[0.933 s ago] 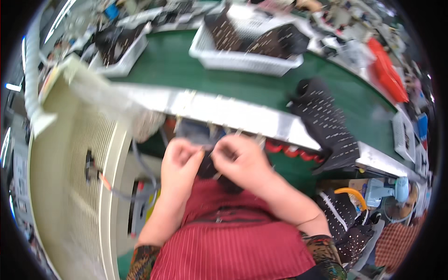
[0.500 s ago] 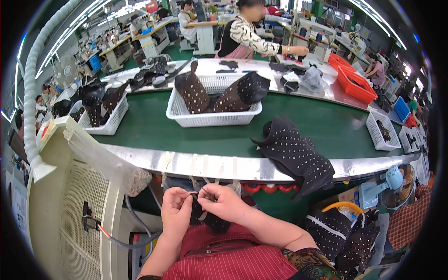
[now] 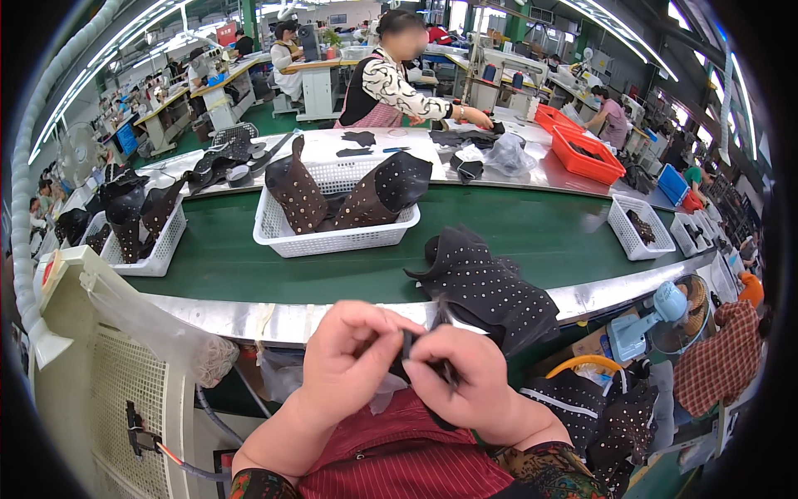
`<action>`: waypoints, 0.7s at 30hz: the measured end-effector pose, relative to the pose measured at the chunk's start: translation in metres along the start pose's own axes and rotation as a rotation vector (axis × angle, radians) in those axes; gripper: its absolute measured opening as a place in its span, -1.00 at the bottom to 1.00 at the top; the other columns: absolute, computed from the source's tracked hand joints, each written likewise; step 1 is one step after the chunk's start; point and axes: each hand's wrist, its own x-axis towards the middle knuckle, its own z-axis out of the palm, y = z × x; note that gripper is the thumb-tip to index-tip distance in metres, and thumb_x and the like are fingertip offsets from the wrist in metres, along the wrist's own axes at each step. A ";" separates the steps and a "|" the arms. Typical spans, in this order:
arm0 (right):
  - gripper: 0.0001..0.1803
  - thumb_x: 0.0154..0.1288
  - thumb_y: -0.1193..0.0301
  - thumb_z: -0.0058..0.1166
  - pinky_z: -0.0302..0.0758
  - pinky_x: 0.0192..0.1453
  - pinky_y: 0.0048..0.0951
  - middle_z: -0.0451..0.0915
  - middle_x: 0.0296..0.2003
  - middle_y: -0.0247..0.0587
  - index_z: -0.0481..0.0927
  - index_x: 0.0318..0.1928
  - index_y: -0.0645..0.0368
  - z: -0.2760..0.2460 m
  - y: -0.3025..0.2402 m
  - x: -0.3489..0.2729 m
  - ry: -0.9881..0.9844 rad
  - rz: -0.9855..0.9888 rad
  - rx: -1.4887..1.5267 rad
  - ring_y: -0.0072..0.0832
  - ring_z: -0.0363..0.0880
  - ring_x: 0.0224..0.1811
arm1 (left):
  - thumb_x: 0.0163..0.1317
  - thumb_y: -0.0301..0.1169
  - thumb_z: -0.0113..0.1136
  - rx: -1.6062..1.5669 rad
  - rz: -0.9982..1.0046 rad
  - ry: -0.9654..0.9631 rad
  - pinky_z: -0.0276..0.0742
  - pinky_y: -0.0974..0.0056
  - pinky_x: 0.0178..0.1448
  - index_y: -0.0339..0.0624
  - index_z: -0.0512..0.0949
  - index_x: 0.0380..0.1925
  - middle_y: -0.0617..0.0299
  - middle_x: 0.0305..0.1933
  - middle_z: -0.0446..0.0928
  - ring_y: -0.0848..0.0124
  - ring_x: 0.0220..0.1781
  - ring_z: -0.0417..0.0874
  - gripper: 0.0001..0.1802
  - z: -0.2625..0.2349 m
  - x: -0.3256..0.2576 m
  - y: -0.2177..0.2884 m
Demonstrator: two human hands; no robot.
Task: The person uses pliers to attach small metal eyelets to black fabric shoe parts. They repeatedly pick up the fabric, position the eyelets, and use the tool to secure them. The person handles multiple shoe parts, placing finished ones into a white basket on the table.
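Centrally, the black piece (image 3: pixel 406 343) lies between the left hand (image 3: pixel 351 353) and right hand (image 3: pixel 464 374), both pinching it, neither clearly nearer, before the table (image 3: pixel 349 279), its long axis largely obscured.

Pretty big workshop tbh: green floor (image 3: pixel 266 121), long strip lights (image 3: pixel 605 29) overhead, green pillars (image 3: pixel 517 23), bright windows (image 3: pixel 458 15) at the back. A white table (image 3: pixel 317 85) with a tan top stands further off, and a long green-topped bench (image 3: pixel 532 220) runs across the front.
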 end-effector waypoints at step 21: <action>-0.89 0.23 0.44 0.09 0.35 -0.36 -0.66 0.49 -0.54 -0.44 0.53 -0.33 0.25 0.142 0.209 -0.025 -0.196 0.895 0.377 -0.73 0.40 -0.47 | 0.29 -0.37 0.08 -0.050 -0.747 0.712 0.50 0.43 -0.20 -0.28 0.45 -0.11 0.14 -0.24 0.57 0.47 -0.26 0.60 -0.75 -0.139 -0.048 -0.143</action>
